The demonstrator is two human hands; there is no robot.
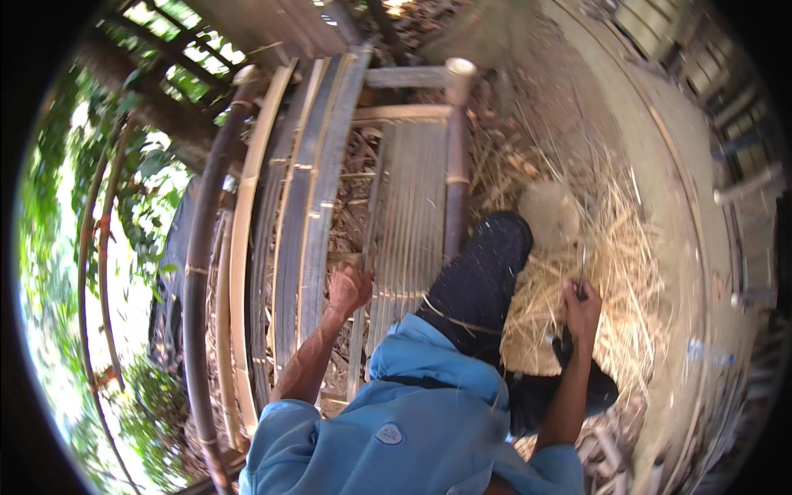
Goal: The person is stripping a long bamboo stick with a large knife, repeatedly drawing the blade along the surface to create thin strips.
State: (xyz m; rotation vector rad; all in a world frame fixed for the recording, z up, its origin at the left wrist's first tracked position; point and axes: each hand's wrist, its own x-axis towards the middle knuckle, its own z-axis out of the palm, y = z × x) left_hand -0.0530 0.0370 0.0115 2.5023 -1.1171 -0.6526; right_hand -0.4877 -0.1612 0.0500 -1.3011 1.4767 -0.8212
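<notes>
Straw litters dirt ground beside bamboo frame, seemingly outdoors.

Left hand reached forward, arm nearly straight, fingers curled down in a grip; right hand raised out to the side, elbow bent, fist closed, both forearms bare.

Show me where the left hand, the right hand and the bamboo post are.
left hand point(349, 289), head view, back of the hand on the bamboo slats
right hand point(582, 307), head view, knuckles, gripping a thin blade
bamboo post point(456, 165), head view, mid-shaft
</notes>
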